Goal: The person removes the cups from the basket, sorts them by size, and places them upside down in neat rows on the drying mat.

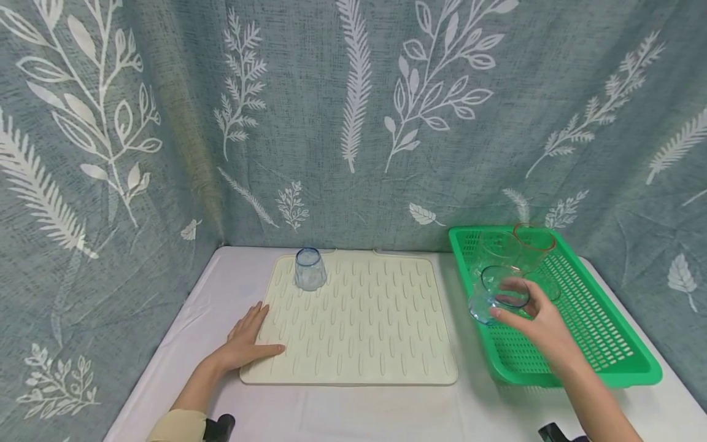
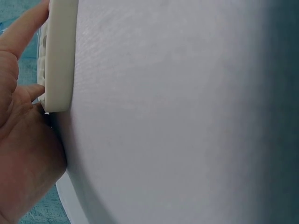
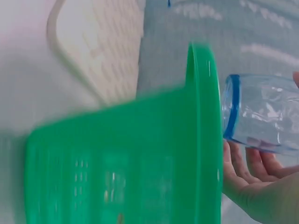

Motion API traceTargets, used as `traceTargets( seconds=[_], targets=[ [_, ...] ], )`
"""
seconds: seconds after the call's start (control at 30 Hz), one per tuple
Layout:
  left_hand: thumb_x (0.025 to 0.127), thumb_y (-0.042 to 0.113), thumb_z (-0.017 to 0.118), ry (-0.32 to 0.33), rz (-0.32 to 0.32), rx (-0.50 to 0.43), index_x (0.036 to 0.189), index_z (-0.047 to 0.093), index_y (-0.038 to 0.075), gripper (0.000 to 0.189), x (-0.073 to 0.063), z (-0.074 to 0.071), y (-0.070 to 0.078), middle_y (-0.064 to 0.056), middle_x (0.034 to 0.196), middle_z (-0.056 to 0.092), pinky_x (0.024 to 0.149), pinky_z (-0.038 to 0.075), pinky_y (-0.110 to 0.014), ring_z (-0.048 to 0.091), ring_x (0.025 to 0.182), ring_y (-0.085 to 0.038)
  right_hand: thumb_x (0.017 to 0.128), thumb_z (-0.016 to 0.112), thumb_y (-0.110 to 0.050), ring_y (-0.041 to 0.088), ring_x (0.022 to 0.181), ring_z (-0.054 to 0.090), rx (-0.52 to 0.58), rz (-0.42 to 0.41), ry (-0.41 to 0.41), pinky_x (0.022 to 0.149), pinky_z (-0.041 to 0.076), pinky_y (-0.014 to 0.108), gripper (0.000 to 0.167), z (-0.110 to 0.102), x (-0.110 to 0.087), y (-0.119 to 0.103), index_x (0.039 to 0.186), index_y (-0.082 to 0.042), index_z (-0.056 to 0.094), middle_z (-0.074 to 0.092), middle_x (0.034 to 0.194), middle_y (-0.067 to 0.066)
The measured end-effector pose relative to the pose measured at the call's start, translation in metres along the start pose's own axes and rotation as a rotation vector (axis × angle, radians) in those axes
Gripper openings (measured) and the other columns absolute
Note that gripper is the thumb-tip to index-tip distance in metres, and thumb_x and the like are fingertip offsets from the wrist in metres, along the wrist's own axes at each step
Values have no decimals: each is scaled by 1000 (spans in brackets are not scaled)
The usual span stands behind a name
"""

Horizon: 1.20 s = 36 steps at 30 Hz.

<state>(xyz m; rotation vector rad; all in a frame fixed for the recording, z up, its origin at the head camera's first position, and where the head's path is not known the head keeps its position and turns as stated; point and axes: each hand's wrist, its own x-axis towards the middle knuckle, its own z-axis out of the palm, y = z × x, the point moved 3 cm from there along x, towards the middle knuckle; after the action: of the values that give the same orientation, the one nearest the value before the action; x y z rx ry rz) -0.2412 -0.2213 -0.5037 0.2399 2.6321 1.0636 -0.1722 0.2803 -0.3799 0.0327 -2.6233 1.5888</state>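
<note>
My right hand (image 1: 538, 316) grips a clear drinking glass with a blue rim (image 3: 266, 112), thumb on one side and fingers on the other. In the head view this glass (image 1: 484, 307) is tilted over the left side of the green basket (image 1: 624, 344). My left hand (image 1: 243, 341) rests at the left edge of a cream ribbed mat (image 1: 359, 331), its fingers extended and the thumb lying over the edge. The left wrist view shows that hand (image 2: 23, 121) against the mat's thick side (image 2: 60, 60). Another blue-rimmed glass (image 1: 310, 273) stands at the mat's back left.
Inside the basket are more clear glasses, one with a red rim (image 1: 534, 248). The basket's raised wall (image 3: 205, 140) stands close beside my right hand. White cloth (image 1: 381, 411) covers the table, and a patterned grey-blue curtain (image 1: 320, 123) hangs behind it.
</note>
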Motion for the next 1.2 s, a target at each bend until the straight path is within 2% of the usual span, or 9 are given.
traceTargets(
  seconds=[0.3, 0.4, 0.6, 0.87, 1.07, 1.2],
  targets=[
    [79, 45, 76, 3, 3, 7, 151, 10, -9, 112, 0, 0, 0, -31, 157, -1, 112, -9, -62, -7, 144, -47, 90, 72, -20, 29, 126, 49, 198, -11, -98, 90, 49, 24, 64, 55, 9, -8, 141, -2, 37, 45, 140, 15],
    [79, 44, 76, 9, 8, 12, 151, 11, -10, 111, 0, 0, 1, -31, 157, -1, 112, -8, -61, -7, 144, -47, 88, 73, -18, 33, 128, 47, 228, -2, -122, 93, 48, 28, 64, 72, 11, -8, 140, -3, 39, 46, 140, 15],
    [79, 43, 76, 9, 8, 22, 151, 11, -10, 111, -1, 0, 2, -32, 157, 0, 113, -7, -61, -6, 144, -47, 83, 78, -16, 31, 130, 46, 216, 2, -143, 100, 42, 43, 63, 100, 15, -6, 136, -6, 45, 52, 135, 13],
    [77, 44, 77, 21, -17, 22, 151, 13, -9, 112, -1, 0, 2, -30, 158, 0, 113, -7, -62, -5, 144, -47, 78, 82, -17, 29, 126, 49, 272, 55, -171, 93, 46, 35, 68, 130, 18, 2, 136, -7, 47, 52, 134, 16],
    [77, 43, 78, 34, -21, 4, 151, 14, -9, 112, -1, 0, 2, -31, 157, 1, 111, -5, -66, -4, 143, -50, 77, 83, -16, 29, 124, 50, 278, 54, -162, 99, 43, 44, 67, 142, 21, 10, 134, -5, 49, 54, 132, 18],
    [77, 40, 79, 48, -27, 18, 151, 15, -10, 110, -3, -1, 9, -33, 156, 2, 110, -3, -68, -4, 142, -53, 76, 84, -17, 29, 122, 52, 261, 56, -151, 102, 38, 50, 67, 145, 21, 14, 133, -6, 51, 57, 128, 15]
  ],
)
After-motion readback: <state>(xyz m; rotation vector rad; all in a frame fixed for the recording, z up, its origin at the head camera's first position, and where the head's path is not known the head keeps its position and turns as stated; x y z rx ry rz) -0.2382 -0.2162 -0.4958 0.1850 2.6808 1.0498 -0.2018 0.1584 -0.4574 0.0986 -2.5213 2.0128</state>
